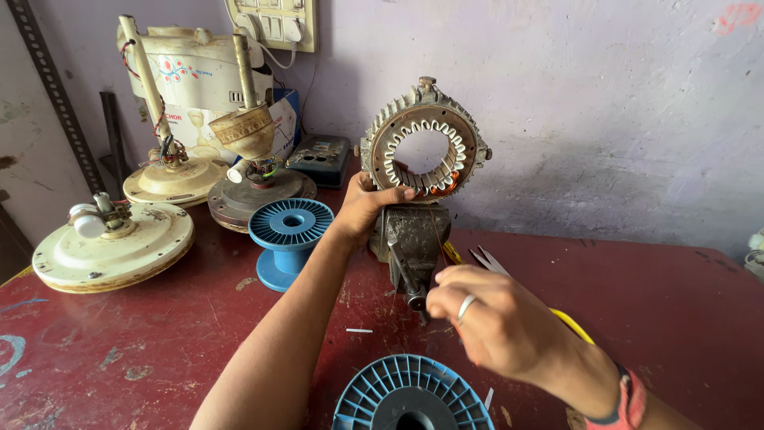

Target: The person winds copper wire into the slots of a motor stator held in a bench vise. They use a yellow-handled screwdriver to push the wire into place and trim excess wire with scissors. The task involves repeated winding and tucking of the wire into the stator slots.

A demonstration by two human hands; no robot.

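A round metal stator ring (423, 137) with white slot liners and some copper winding at its bottom stands upright, clamped in a small grey bench vise (411, 239). My left hand (364, 205) grips the ring's lower left edge, thumb over the slots. My right hand (493, 318), with a ring on one finger, is closed near the vise handle, pinching a thin copper wire that runs up towards the ring.
A blue spool (290, 235) stands left of the vise, another blue spool (410, 398) at the near edge. Several cream ceiling-fan motor housings (111, 243) sit at the left. Scissors with a yellow handle (489, 261) lie right of the vise on the red table (668, 318).
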